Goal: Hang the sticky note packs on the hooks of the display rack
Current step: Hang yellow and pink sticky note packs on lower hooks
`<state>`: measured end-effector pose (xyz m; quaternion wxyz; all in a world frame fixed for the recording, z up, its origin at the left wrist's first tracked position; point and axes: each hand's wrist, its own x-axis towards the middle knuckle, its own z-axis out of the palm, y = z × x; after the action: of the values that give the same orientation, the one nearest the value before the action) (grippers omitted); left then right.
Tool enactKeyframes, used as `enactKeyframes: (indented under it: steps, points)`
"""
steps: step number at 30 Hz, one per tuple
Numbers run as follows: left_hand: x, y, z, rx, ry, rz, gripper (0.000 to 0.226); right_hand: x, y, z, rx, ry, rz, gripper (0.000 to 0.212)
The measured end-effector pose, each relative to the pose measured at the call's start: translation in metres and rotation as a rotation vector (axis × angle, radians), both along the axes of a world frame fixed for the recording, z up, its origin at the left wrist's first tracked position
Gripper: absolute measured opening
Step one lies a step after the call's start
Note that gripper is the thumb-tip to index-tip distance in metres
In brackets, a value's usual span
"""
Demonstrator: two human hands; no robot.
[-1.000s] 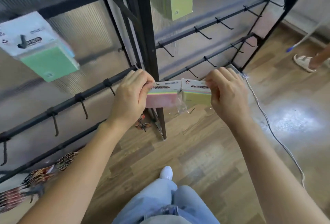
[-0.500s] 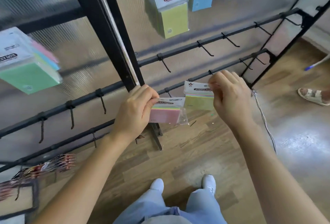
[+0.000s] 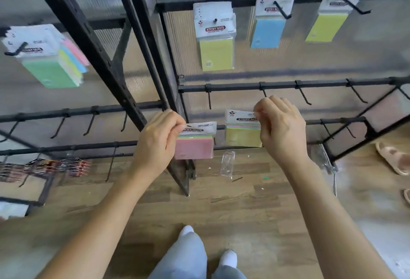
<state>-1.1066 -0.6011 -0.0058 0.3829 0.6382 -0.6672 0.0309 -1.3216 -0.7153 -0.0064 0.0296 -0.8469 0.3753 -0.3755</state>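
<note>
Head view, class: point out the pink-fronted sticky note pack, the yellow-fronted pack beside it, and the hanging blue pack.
pink-fronted sticky note pack (image 3: 194, 148): head view, pink front face.
yellow-fronted sticky note pack (image 3: 241, 137): head view, yellow front face.
hanging blue sticky note pack (image 3: 267, 33): head view, blue front face.

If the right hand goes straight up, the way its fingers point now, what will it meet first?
Probably the empty hook just above the right hand, which pinches a yellow pack; the hook hangs from the middle rail. Depth is unclear.
</note>
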Motion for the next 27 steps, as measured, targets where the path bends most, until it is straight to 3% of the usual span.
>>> enactKeyframes:
  steps: [27]
  points:
    - [-0.034, -0.144, 0.018, -0.101, -0.012, 0.04, 0.022, -0.03, -0.15, 0.031, -0.116, -0.061, 0.054, 0.017]
